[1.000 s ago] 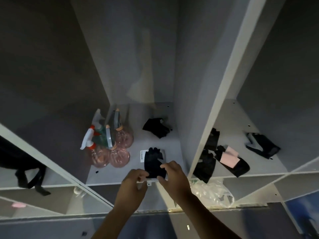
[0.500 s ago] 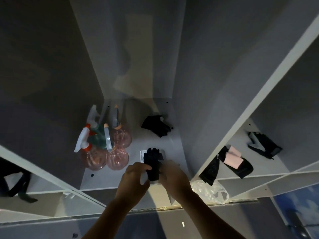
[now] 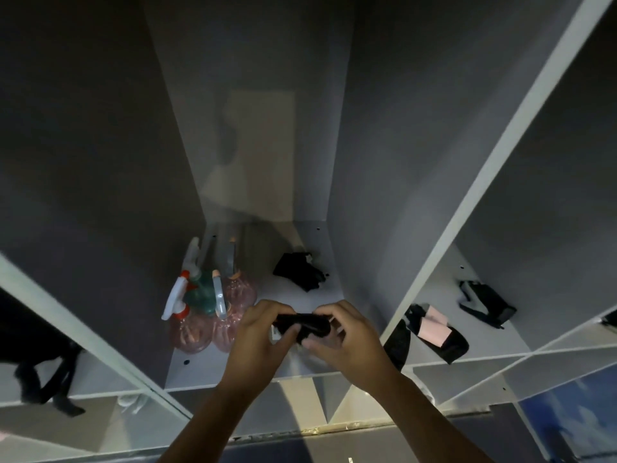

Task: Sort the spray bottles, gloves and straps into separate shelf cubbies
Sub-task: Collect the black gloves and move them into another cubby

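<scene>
A black glove (image 3: 303, 325) is bunched between both my hands just above the middle cubby's floor (image 3: 233, 369). My left hand (image 3: 263, 335) grips its left end and my right hand (image 3: 347, 339) grips its right end. Behind them lies a second black glove (image 3: 300, 270). Several pink spray bottles (image 3: 207, 315) with white and grey triggers stand at the cubby's left. In the right cubby lie black gloves with pink cards (image 3: 434, 329) and another black piece (image 3: 485, 300). A black strap (image 3: 43, 379) hangs in the left cubby.
White dividers (image 3: 430, 282) wall off the cubbies on each side. A clear plastic bag shows under the shelf edge at the left (image 3: 132, 401). A blue surface (image 3: 574, 416) lies low at the right.
The glove lay flat on its card with my fingertips on it; now both hands have closed round it, lifted it and bunched it up. The camera has moved closer in.
</scene>
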`<state>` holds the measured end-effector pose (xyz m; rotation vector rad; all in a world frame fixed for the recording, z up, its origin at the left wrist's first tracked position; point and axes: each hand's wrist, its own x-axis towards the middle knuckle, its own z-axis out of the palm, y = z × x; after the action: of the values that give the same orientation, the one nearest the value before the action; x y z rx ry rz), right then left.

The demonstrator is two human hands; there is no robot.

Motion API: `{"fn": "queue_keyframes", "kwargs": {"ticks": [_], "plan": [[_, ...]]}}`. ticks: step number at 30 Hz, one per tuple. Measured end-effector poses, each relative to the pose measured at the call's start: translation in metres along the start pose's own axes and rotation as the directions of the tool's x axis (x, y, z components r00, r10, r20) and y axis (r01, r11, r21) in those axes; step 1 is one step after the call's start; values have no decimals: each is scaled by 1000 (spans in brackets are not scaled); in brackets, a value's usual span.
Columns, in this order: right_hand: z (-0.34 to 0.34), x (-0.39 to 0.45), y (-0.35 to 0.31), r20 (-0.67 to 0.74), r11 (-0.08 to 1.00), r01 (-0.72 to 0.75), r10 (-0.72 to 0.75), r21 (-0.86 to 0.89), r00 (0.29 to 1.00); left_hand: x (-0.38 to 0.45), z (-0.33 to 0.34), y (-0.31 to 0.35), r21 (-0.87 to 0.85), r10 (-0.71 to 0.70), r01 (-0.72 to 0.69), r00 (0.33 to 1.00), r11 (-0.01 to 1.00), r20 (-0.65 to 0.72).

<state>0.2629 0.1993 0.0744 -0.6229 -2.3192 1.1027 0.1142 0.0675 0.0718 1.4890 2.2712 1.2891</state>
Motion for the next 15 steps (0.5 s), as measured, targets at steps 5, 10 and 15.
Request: {"fn": "queue_keyframes", "kwargs": {"ticks": [5, 10, 15], "plan": [[-10, 6, -8, 9, 991, 84, -83, -107, 996, 1, -7, 23, -101, -110, 115, 992, 988, 55], [0, 15, -7, 2, 1000, -1, 1, -23, 1000, 2, -4, 25, -218, -228, 240, 970, 946, 78], [29, 41, 16, -160, 841, -282, 392, 461, 906, 15, -1, 10, -248, -326, 334, 943, 909, 73]]}}
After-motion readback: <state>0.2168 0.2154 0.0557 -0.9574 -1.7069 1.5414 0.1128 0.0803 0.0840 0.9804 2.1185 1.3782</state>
